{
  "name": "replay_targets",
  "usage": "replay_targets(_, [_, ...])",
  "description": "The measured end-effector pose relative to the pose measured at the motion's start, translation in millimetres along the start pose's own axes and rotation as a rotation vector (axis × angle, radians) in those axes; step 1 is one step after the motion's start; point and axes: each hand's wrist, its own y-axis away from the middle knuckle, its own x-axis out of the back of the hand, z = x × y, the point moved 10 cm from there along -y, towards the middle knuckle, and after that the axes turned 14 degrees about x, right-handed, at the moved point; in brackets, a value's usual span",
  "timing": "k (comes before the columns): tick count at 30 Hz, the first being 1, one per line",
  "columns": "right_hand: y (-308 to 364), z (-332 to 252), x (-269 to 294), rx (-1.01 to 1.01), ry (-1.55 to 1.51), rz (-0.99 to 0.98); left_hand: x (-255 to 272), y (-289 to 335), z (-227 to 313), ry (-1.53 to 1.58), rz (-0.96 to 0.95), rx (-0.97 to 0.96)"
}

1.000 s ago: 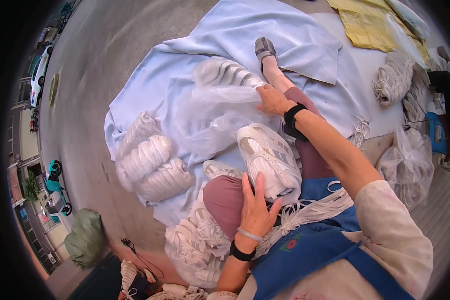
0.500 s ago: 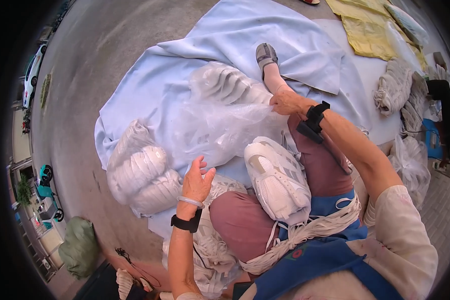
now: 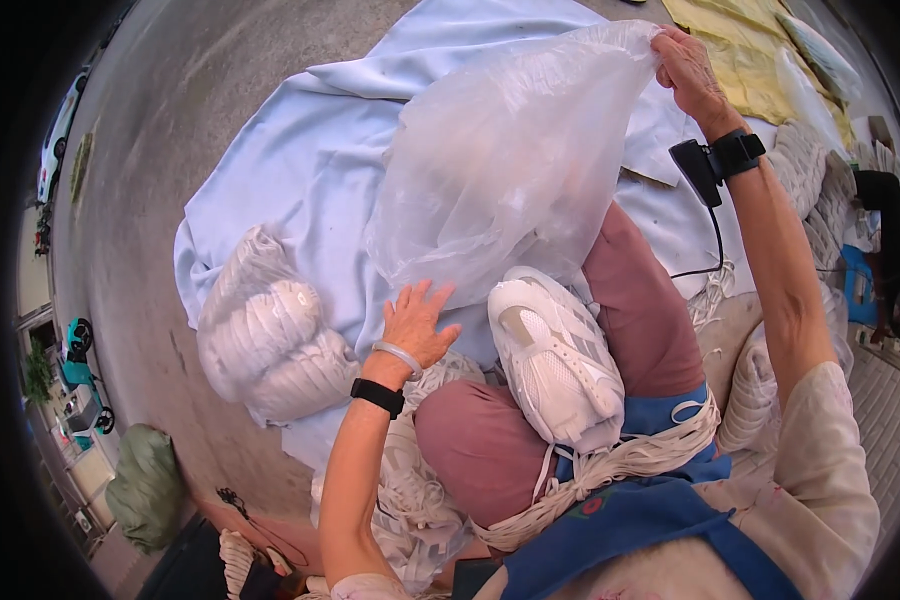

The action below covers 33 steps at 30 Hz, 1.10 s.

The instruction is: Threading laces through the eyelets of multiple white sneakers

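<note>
My right hand (image 3: 686, 72) pinches the upper right corner of a large clear plastic bag (image 3: 500, 160) and stretches it up and away. The bag spreads over the pale blue cloth and hides my outstretched foot. My left hand (image 3: 417, 322) hovers by the bag's lower edge, fingers spread, holding nothing. Between my thighs rests a stack of white and beige shoe uppers (image 3: 555, 360), toe end away from me. A hank of white laces (image 3: 600, 475) lies across my lap, over the blue apron (image 3: 590, 545).
The pale blue cloth (image 3: 270, 190) covers the ground ahead. Left of it stands a bagged bundle of uppers (image 3: 270, 330); more uppers (image 3: 420, 505) lie beside my left thigh. A green sack (image 3: 146, 490) sits lower left. Yellow sheeting (image 3: 745, 75) and further bundles (image 3: 805, 170) are at right.
My right hand has swung up and to the right, pulling the bag up into a wide spread. The left hand has shifted slightly right, its fingers fanning out.
</note>
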Motion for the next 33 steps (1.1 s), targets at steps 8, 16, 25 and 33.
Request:
replay_targets(8, [34,-25,-28,0.389,0.858,-0.1,-19,-18,-21,0.158,-0.136,0.058])
replay_targets(16, [196,0,-246,0.496,0.58,-1.186,-16,-51,7,0.237,-0.142,-0.031])
replay_targets(25, [204,81,-174,-0.128,0.716,-1.393,-15,-100,37,0.455,-0.091,-0.121])
replay_targets(33, [206,94,-174,-0.261,0.663,-1.389,18,-133,35,0.85,-0.046,0.349])
